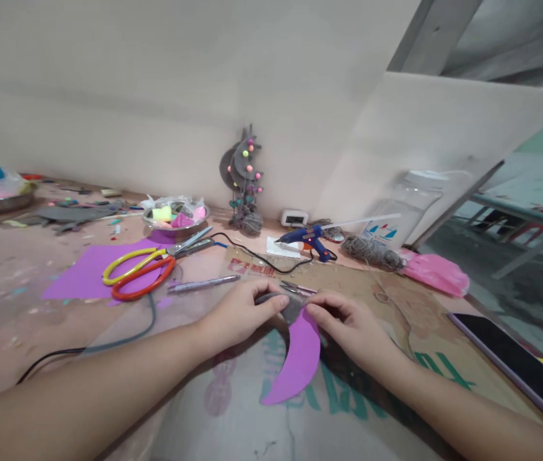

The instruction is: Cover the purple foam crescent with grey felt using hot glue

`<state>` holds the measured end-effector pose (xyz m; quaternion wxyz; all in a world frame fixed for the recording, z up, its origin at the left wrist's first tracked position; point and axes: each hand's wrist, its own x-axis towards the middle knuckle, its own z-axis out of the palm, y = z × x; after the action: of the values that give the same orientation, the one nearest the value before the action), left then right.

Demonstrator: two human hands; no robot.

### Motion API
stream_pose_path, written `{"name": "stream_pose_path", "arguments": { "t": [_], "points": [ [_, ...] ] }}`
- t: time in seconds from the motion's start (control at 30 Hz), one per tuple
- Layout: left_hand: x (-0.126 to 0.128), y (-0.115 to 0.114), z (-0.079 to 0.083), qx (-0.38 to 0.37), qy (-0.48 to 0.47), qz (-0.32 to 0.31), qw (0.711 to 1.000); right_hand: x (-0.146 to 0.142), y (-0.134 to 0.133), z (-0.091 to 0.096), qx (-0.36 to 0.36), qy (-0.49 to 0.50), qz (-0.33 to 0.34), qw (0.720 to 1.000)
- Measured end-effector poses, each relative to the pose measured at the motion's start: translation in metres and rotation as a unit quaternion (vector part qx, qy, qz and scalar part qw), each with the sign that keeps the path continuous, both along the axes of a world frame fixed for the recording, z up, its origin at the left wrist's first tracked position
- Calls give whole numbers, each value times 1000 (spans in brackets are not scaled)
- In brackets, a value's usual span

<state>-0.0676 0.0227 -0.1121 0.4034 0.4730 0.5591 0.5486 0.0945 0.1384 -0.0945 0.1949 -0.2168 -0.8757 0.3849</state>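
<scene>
Between my hands is a purple foam crescent point(304, 358), its pointed tail hanging toward me over the cardboard. A grey felt piece point(292, 310) lies at its upper end. My left hand point(247, 310) pinches the grey felt between thumb and fingers. With thumb and forefinger, my right hand point(341, 318) grips the top of the purple crescent where it meets the grey felt. Just beyond my fingertips lie small scissors point(299, 289). The fingers partly hide how the two pieces join.
Large scissors point(144, 272) rest on a purple sheet point(79, 272) at left, near a pen point(204, 284). A blue glue gun point(312, 240) stands behind the cardboard point(194, 416). Grey yarn point(372, 251), a plastic jug point(403, 208) and a phone point(516, 365) are at right. A crescent ornament point(245, 169) leans on the wall.
</scene>
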Motion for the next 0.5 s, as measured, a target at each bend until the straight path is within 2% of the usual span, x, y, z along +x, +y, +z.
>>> {"name": "stream_pose_path", "arguments": {
  "t": [0.5],
  "points": [
    [1,-4,8,-12,88,-12,996,0,-1,-6,-141,11,0,990]
  ]
}}
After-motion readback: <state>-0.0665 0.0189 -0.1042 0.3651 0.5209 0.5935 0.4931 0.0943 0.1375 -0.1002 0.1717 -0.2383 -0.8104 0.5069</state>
